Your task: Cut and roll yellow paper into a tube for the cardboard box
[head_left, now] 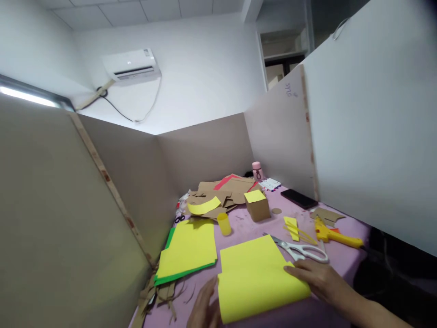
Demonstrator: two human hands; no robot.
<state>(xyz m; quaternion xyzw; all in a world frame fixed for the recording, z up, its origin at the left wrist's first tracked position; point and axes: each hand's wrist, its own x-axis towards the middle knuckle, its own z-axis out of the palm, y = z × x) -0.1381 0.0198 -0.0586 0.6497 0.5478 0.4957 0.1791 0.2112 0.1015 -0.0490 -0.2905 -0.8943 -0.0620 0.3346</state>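
Observation:
A yellow sheet [259,291] lies at the table's near edge, its near part curled up and over toward the far part. My right hand [316,279] grips the sheet's right end, with a finger on top and the rest partly hidden. Against the sheet's left edge is my left hand [204,306], slightly blurred, its fingers stretched out and not wrapped round anything. White-handled scissors [300,249] lie just beyond my right hand, blades pointing to the far left. A stack of yellow sheets [191,243] with green sheets [182,274] underneath is left of the curled sheet.
A yellow roll [224,224] stands beside a cardboard box [257,210] with a yellow top. A yellow glue gun [336,236], yellow strips [292,229] and a black phone [299,199] lie at right. Cardboard pieces [235,187] and a pink bottle [256,171] are at the back. Partitions enclose the table.

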